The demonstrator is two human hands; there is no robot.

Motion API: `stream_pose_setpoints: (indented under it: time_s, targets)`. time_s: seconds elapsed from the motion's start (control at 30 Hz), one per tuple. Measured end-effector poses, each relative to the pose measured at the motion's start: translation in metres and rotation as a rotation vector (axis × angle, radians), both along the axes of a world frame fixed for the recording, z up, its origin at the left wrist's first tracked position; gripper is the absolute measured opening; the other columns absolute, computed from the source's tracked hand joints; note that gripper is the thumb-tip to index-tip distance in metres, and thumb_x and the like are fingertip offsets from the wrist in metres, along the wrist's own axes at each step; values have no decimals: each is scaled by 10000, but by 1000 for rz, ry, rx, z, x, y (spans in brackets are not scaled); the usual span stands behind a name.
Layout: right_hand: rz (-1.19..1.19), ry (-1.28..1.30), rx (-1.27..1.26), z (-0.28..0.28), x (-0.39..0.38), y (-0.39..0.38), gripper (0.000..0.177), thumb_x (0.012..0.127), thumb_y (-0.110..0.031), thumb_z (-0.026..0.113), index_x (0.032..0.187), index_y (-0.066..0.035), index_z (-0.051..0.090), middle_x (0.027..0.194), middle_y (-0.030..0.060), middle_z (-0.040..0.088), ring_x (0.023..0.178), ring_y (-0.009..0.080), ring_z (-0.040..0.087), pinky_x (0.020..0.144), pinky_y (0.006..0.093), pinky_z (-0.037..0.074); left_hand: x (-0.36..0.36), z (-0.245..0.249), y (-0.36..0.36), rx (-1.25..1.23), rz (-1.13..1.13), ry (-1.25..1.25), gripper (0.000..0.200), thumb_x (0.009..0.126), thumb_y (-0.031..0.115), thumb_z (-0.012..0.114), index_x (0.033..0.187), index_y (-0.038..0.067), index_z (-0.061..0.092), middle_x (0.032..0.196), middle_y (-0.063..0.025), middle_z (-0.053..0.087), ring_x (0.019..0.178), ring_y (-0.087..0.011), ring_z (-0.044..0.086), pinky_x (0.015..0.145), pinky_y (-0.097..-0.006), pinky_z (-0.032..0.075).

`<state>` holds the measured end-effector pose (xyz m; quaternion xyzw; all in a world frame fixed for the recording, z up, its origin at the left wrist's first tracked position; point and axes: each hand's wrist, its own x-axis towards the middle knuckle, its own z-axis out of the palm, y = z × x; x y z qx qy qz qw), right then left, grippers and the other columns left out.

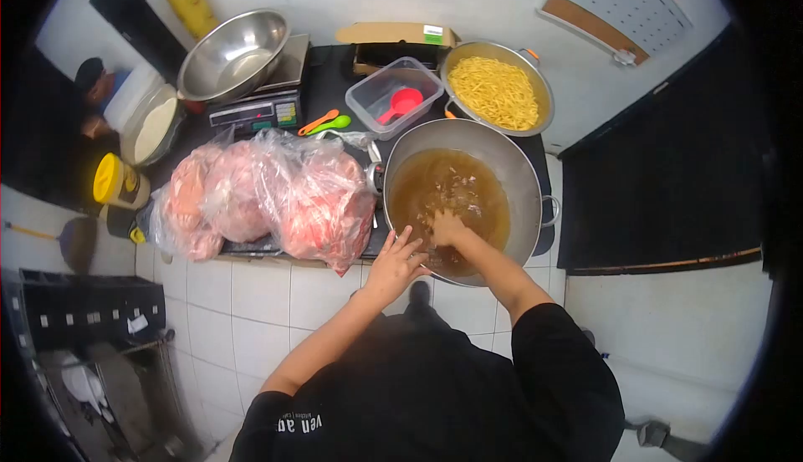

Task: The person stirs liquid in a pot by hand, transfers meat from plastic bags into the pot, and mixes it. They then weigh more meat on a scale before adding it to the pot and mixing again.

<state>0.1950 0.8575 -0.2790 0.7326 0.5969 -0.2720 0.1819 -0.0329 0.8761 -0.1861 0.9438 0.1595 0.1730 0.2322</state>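
A wide metal wok-like pan (523, 169) holds brown liquid (418, 179) with a rippled, glinting surface. My right hand (446, 228) dips into this liquid, its fingertips hidden below the surface, so what they may hold does not show. At the pan's near left rim rests my left hand (396, 268), fingers spread and holding nothing. Just left of the pan lie clear plastic bags of pink raw meat (322, 211). Behind it stands a metal pot (544, 102) of yellow cut strips, possibly fries (493, 92).
A clear plastic tub (364, 98) contains a pink measuring cup (406, 101). Orange and green measuring spoons (328, 122) lie beside a digital scale (255, 116) bearing a steel bowl (234, 56). A yellow-lidded jar (117, 182) and a person (99, 94) are at far left.
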Motion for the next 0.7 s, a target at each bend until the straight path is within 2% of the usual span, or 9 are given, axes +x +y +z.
stream_pose_setpoints:
  time_s: [0.03, 0.23, 0.3, 0.33, 0.4, 0.43, 0.5, 0.6, 0.7]
  targets:
    - [-19, -7, 1, 4, -2, -9, 653, 846, -420, 575, 1439, -216, 395, 1495, 148, 319, 1356, 427, 316, 1084, 572, 306, 0, 0, 1, -13, 9, 8, 357, 797, 383, 688, 1044, 126, 709, 1257, -77, 589, 1364, -321, 361, 1107, -541, 271]
    - [245, 79, -279, 11, 21, -59, 580, 850, -339, 558, 1408, -218, 454, 1503, 152, 311, 1344, 396, 354, 1074, 471, 364, 2, 5, 4, -17, -10, 32, 315, 783, 355, 706, 922, 72, 694, 1232, -102, 600, 1365, -351, 353, 1099, -557, 281]
    - [79, 55, -309, 52, 31, -69, 464, 855, -267, 529, 1304, -159, 573, 1415, 150, 465, 1258, 347, 487, 1010, 454, 431, 2, 4, 2, -32, -3, 50, 320, 785, 355, 706, 909, 61, 683, 1233, -102, 600, 1362, -360, 355, 1098, -568, 278]
    - [83, 56, -309, 42, 46, -71, 464, 855, -267, 529, 1304, -159, 573, 1415, 150, 465, 1258, 347, 487, 1010, 454, 431, 1, 4, 1, -32, 1, 51, 320, 785, 355, 706, 909, 61, 683, 1233, -102, 600, 1362, -360, 355, 1098, -568, 278]
    - [-7, -130, -236, 12, 77, -62, 362, 858, -222, 498, 1154, -110, 672, 1215, 153, 632, 1094, 312, 619, 923, 441, 489, 2, 3, 3, -66, -1, 55, 328, 785, 355, 707, 921, 57, 678, 1235, -100, 599, 1364, -363, 352, 1101, -573, 272]
    - [1, -131, -235, -1, 86, -54, 362, 858, -222, 498, 1154, -110, 672, 1215, 153, 632, 1094, 312, 619, 923, 441, 489, 3, 3, 3, -65, 7, 55, 328, 785, 355, 707, 921, 57, 678, 1235, -100, 599, 1364, -363, 352, 1101, -573, 272]
    - [-77, -127, 111, -13, 102, -35, 320, 855, -224, 483, 1026, -93, 720, 1059, 147, 694, 971, 304, 670, 865, 436, 513, 2, 6, 4, -71, 1, 42, 325, 784, 349, 710, 922, 57, 674, 1241, -99, 597, 1370, -364, 343, 1103, -574, 270]
    - [-101, -85, 109, -19, 96, 12, 330, 855, -235, 475, 1021, -85, 718, 1077, 162, 683, 979, 305, 664, 853, 438, 514, 4, 9, 2, -113, 22, 63, 318, 781, 345, 713, 916, 60, 671, 1248, -98, 594, 1373, -365, 338, 1104, -574, 271]
    - [24, -88, 152, -7, 58, 38, 337, 849, -245, 479, 1002, -66, 722, 1089, 160, 680, 1007, 303, 658, 867, 422, 512, 4, 12, 3, -103, 21, 99, 321, 778, 344, 716, 920, 59, 672, 1252, -97, 592, 1376, -365, 335, 1103, -573, 273]
